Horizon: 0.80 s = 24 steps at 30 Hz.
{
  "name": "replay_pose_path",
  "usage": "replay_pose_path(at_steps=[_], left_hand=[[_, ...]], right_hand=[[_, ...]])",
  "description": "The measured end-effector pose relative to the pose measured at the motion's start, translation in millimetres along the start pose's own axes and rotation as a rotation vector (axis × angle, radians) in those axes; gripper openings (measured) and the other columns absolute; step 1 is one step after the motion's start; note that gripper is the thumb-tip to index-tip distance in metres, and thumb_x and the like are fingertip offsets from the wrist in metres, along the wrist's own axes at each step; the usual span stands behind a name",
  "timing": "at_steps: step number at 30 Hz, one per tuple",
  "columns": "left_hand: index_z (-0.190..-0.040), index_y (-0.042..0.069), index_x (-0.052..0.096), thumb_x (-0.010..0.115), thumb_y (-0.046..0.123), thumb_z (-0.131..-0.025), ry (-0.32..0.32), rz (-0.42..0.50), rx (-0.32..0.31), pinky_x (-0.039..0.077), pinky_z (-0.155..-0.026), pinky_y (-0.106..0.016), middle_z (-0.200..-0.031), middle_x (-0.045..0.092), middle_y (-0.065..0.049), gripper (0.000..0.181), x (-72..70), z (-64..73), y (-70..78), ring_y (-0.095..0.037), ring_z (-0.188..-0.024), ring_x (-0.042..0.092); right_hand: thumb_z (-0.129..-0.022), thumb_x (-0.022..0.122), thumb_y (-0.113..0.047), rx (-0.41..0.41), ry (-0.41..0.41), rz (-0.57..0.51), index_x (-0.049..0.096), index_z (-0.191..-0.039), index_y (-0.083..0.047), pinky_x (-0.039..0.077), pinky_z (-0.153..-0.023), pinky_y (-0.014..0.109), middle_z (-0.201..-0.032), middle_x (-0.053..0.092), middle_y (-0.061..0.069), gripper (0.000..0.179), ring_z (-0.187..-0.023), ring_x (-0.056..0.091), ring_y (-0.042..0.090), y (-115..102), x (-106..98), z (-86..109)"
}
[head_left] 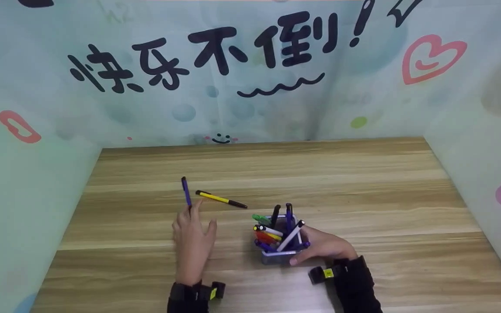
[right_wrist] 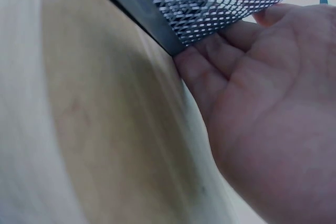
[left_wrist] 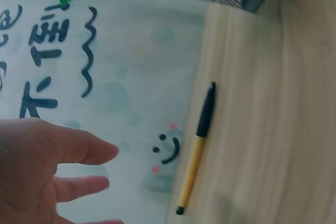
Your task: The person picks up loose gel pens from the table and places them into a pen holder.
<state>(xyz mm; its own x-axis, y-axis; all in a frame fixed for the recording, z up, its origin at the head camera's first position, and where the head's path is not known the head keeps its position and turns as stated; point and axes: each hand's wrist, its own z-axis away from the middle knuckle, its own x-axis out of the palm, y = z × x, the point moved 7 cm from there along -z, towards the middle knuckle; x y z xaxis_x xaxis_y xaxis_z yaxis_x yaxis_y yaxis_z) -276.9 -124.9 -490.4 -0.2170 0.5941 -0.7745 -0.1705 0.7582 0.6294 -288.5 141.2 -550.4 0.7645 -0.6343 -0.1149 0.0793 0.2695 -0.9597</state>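
Note:
A mesh pen holder [head_left: 272, 260] stands on the wooden table with several pens and markers in it. My right hand [head_left: 328, 244] grips its right side, thumb at the front. The right wrist view shows these fingers [right_wrist: 205, 74] against the metal mesh near the base. Left of the holder, my left hand [head_left: 193, 245] reaches forward with fingers extended, their tips at the near end of a blue pen [head_left: 185, 190]. Whether they touch it cannot be made out. A yellow pen with black ends [head_left: 218, 198] lies to the right of the blue one.
The wooden table [head_left: 385, 187] is enclosed by a printed cloth backdrop [head_left: 268, 117] at the back and both sides. A green pen [head_left: 261, 219] and a white marker [head_left: 291, 237] stick out above the holder's rim.

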Motion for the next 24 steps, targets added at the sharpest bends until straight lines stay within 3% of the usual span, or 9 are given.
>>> replay_pose_path(at_steps=[4, 9, 14, 19, 24], left_hand=[[-0.141, 0.013, 0.038, 0.062, 0.024, -0.087, -0.055, -0.027, -0.034, 0.028, -0.101, -0.064, -0.147, 0.024, -0.028, 0.060, 9.9, -3.8, -13.4, -0.049, -0.128, 0.027], [-0.136, 0.005, 0.044, 0.061, 0.026, -0.087, -0.075, -0.053, -0.059, 0.027, -0.102, -0.063, -0.147, 0.021, -0.031, 0.056, 18.8, -5.0, -23.6, -0.051, -0.128, 0.027], [-0.132, -0.001, 0.047, 0.060, 0.026, -0.086, -0.093, -0.105, -0.075, 0.026, -0.103, -0.060, -0.144, 0.025, -0.034, 0.055, 23.5, -4.2, -29.0, -0.049, -0.127, 0.028], [-0.132, -0.007, 0.045, 0.059, 0.027, -0.087, -0.106, -0.127, -0.083, 0.025, -0.105, -0.055, -0.142, 0.030, -0.032, 0.058, 23.7, -4.3, -30.3, -0.046, -0.126, 0.028], [-0.130, -0.012, 0.043, 0.058, 0.028, -0.088, -0.097, -0.121, -0.115, 0.030, -0.100, -0.052, -0.136, 0.034, -0.032, 0.060, 21.3, -6.3, -32.2, -0.044, -0.119, 0.032]], right_hand=[[-0.068, 0.081, -0.015, 0.013, 0.010, 0.006, 0.043, -0.133, -0.009, 0.027, -0.109, 0.047, -0.131, 0.054, 0.008, 0.076, -0.121, 0.047, 0.024, 0, -1, 0.8], [-0.068, 0.081, -0.016, 0.012, 0.013, 0.011, 0.041, -0.135, -0.010, 0.025, -0.110, 0.049, -0.132, 0.053, 0.007, 0.078, -0.122, 0.046, 0.024, 0, -1, 0.9], [-0.069, 0.081, -0.014, 0.006, 0.011, 0.012, 0.039, -0.137, -0.010, 0.024, -0.111, 0.048, -0.132, 0.052, 0.007, 0.080, -0.123, 0.045, 0.024, 0, -1, 0.0], [-0.069, 0.081, -0.015, -0.002, 0.011, 0.021, 0.045, -0.130, -0.007, 0.029, -0.107, 0.039, -0.128, 0.056, 0.008, 0.071, -0.119, 0.049, 0.021, 0, -1, -0.3], [-0.070, 0.080, -0.014, -0.019, -0.011, -0.004, 0.045, -0.131, -0.007, 0.034, -0.106, 0.035, -0.128, 0.056, 0.009, 0.071, -0.118, 0.051, 0.021, -1, 0, -0.5]])
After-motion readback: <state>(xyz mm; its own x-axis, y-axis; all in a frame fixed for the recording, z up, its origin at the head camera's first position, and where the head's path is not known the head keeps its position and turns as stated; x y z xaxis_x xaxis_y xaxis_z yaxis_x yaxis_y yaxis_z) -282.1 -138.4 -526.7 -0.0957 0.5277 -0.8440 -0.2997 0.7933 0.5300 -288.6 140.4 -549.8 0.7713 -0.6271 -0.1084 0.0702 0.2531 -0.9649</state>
